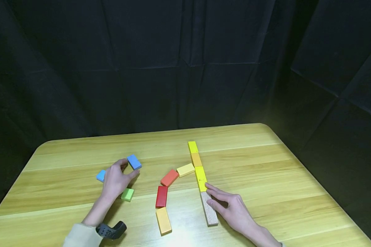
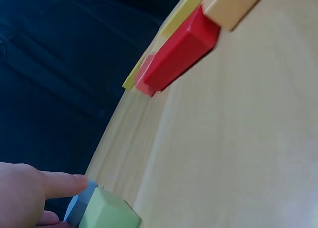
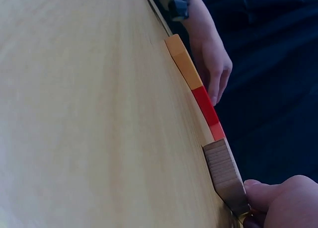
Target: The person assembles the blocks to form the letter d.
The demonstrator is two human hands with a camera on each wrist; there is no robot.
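Note:
My left hand pinches a blue block between thumb and fingers on the table's left side. In the left wrist view a fingertip meets this blue block, which appears behind a green block. A second blue block lies partly hidden beyond the hand, and the green block sits below the thumb. My right hand rests its loosely bent fingertips by the joint of a long yellow block and a greyish wooden block, thumb on the wooden one.
Beyond the long yellow block, an orange block and a yellow block continue the straight row. A pale yellow block, an orange-red block, a red block and a light orange block curve left from it. Dark curtains surround the wooden table.

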